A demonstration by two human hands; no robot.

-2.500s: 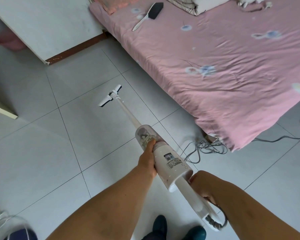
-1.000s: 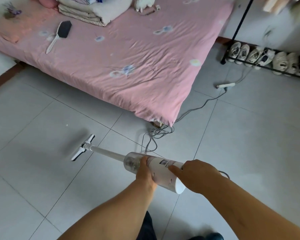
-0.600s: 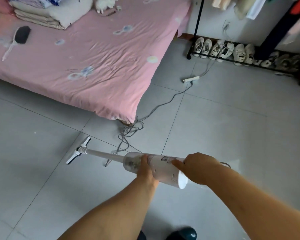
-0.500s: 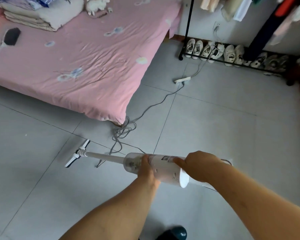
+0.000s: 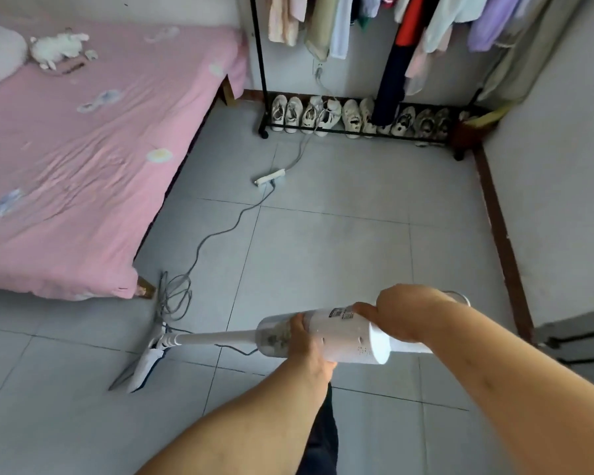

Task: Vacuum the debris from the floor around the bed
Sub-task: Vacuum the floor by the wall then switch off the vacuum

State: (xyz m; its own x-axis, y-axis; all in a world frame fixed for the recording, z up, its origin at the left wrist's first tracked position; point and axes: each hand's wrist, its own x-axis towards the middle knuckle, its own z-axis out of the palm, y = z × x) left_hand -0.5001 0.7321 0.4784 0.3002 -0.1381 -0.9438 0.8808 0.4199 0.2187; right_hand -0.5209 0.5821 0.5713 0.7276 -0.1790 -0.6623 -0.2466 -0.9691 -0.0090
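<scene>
I hold a white stick vacuum (image 5: 343,339) nearly level, its wand pointing left. My left hand (image 5: 309,347) grips the body beside the clear dust cup. My right hand (image 5: 402,311) is closed over the rear handle end. The floor head (image 5: 148,361) rests on the grey tiles just in front of the foot corner of the bed (image 5: 66,159), which is covered by a pink sheet. A grey cable coil (image 5: 175,296) lies bunched right behind the floor head, by the wooden bed leg (image 5: 146,289). No debris is plainly visible on the tiles.
The cable runs across the floor to a white power strip (image 5: 270,176). A black clothes rack (image 5: 357,128) with hanging garments and several shoes stands along the far wall. A wall with a dark baseboard (image 5: 501,234) closes the right side.
My view has swung right, from the bed's long side to its foot end. The vacuum head has moved to the bed's corner, next to the cable coil. Both hands keep their hold.
</scene>
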